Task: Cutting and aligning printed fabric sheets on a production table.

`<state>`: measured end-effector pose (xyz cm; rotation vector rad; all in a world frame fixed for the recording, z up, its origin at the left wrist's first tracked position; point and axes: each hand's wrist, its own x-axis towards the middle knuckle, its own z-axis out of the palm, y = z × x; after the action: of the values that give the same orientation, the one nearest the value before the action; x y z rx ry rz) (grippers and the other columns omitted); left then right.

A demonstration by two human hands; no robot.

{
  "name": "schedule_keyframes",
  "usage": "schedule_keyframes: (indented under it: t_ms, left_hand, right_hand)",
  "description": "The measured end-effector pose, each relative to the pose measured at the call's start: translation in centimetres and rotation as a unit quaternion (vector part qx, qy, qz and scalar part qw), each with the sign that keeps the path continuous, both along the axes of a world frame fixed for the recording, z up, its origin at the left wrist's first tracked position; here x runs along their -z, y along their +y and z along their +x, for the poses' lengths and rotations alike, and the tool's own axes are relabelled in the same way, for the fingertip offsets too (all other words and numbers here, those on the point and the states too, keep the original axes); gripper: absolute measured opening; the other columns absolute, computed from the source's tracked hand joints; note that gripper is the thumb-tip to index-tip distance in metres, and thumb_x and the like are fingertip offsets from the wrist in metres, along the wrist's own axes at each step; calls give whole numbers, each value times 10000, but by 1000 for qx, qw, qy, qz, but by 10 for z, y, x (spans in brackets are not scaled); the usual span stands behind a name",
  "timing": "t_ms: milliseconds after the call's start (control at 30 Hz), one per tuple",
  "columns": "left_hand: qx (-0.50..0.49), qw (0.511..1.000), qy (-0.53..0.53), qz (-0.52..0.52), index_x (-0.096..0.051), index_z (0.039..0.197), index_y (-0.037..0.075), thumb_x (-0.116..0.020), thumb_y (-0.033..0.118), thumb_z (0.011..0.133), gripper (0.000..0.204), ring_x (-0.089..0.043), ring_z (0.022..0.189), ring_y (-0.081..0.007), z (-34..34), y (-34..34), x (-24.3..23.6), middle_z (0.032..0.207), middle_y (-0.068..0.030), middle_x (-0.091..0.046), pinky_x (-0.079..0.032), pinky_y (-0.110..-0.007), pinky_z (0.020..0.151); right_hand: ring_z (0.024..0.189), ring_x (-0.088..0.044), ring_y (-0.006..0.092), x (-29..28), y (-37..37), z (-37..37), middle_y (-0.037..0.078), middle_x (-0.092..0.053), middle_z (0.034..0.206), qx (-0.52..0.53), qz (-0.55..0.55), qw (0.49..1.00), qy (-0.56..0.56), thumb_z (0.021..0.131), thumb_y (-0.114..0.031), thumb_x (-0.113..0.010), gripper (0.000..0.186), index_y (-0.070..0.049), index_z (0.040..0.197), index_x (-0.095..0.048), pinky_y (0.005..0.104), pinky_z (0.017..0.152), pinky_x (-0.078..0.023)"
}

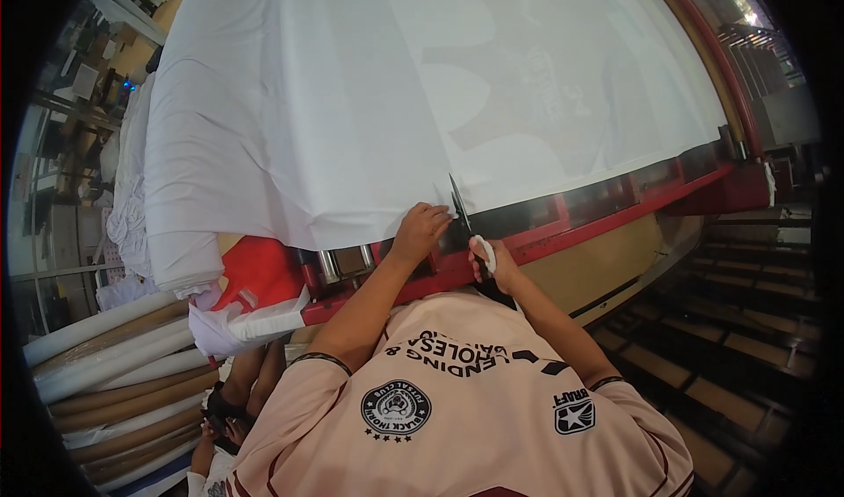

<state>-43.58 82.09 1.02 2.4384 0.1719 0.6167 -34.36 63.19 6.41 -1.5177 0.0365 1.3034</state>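
Note:
A wide sheet of white fabric (pixel 334 101) with faint printed shapes lies over a red-framed machine bed (pixel 563 233). My left hand (pixel 425 227) has its fingers closed on the fabric's front edge, just left of the scissors' blades. My right hand (pixel 489 264) grips scissors (pixel 483 249) with a pale handle; their dark, parted blades point away from me into the fabric edge.
Bunched white fabric (pixel 132 189) hangs at the left, above stacked rolls (pixel 123 348). A red cloth (pixel 255 277) lies by the frame's left end. Another person's legs and hands (pixel 229 431) show at lower left. Dark slatted racks (pixel 703 348) stand at right.

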Motion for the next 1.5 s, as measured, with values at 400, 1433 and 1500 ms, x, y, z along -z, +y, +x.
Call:
schedule_keyframes:
  t_ms: [400, 1433, 1500]
  left_hand:
    - [46, 985, 125, -109, -709, 1013, 54, -674, 191, 834, 228, -616, 832, -275, 9, 18, -14, 908, -86, -709, -518, -379, 770]
    - [-49, 997, 54, 15, -722, 1002, 116, -617, 336, 915, 259, -647, 588, -247, 45, 9, 0, 700, -50, -659, -510, -367, 518]
    - [-54, 997, 49, 21, -724, 1032, 117, -618, 334, 917, 268, -646, 581, -236, 46, 9, 3, 694, -41, -656, -511, -357, 511]
  right_hand:
    - [469, -506, 131, -2, 53, 38, 26, -521, 580, -53, -35, 996, -55, 837, -535, -727, 514, -61, 717, -568, 278, 432, -425]
    - [465, -505, 138, -10, 179, 125, 21, -521, 575, -53, -39, 998, -22, 793, -540, -771, 521, -75, 691, -558, 281, 434, -408]
    - [473, -504, 139, -6, 190, 129, 17, -517, 583, -107, -29, 985, -133, 805, -578, -739, 544, -79, 708, -548, 288, 442, -410]
